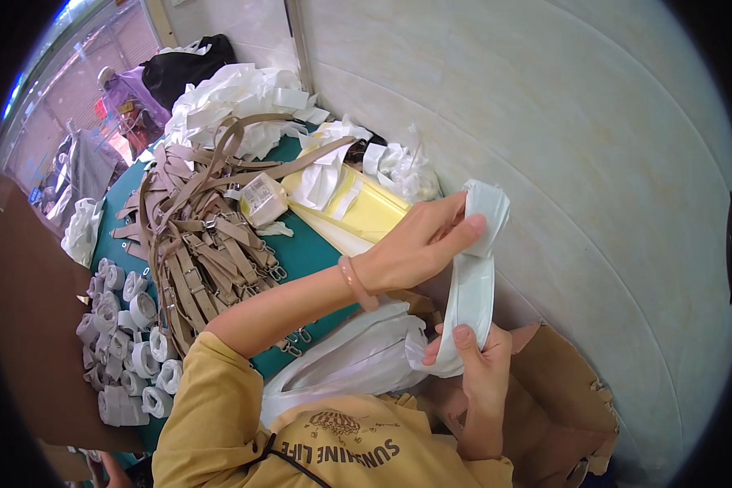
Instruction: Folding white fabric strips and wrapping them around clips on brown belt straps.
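A long, pale, glossy strip of folded plastic, perhaps a flattened bag, stretches between my two hands near the wall. My left hand, with a pink bangle at its wrist, pinches the upper end, thumb on top. Lower down, my right hand grips the other end, its thumb pressed on the plastic. Below my left forearm lies a crumpled white plastic bag, close to my right hand. An open cardboard box stands beneath my right hand and to its right.
Beige straps with metal clasps are heaped on the green table. Several rolled white bands sit at left. Beyond are yellow plastic packs, a small labelled package and white wrappings. Another person's hand shows at lower left.
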Tool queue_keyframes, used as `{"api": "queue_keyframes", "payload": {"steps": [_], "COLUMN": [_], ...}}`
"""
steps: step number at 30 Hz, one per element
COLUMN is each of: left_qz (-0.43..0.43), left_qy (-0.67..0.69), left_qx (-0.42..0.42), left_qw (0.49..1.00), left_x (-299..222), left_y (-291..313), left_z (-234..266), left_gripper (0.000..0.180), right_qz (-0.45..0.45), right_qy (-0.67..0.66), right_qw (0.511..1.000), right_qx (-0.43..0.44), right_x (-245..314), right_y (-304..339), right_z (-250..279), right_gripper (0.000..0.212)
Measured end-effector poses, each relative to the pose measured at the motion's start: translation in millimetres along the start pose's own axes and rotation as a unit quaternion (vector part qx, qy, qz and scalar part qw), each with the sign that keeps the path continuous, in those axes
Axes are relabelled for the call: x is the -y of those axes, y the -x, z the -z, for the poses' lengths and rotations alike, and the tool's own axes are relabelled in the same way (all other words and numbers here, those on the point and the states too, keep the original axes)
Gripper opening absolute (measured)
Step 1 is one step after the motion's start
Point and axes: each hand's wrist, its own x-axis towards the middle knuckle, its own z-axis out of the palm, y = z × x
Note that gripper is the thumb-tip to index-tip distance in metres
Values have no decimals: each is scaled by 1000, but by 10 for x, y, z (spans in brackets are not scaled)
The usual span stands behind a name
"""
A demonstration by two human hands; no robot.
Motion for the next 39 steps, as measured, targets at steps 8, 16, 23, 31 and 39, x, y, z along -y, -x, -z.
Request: {"api": "queue_keyframes", "payload": {"steps": [8,16,23,31,39], "left_qz": [-176,-120,160,222,112], "left_qy": [-177,-189,105,442,259], "left_qx": [182,95,233,118,8], "left_qw": [951,970,953,861,959], "left_x": [296,384,-48,-250,110], "left_y": [211,445,657,292,265], "left_z": [-14,-259,-235,-92,-71], "left_gripper": [34,37,31,40,40], "right_qz": [-35,-56,287,133,-56], "right_qy": [-96,-176,229,125,-9], "right_qw": [994,982,928,983,998], "right_qx": [40,45,59,-34,-42], "right_x": [427,505,167,-393,-238], "right_y": [-117,-258,-733,-365,-139], "right_z": [226,332,500,355,-44], "right_gripper": [39,63,72,27,39]}}
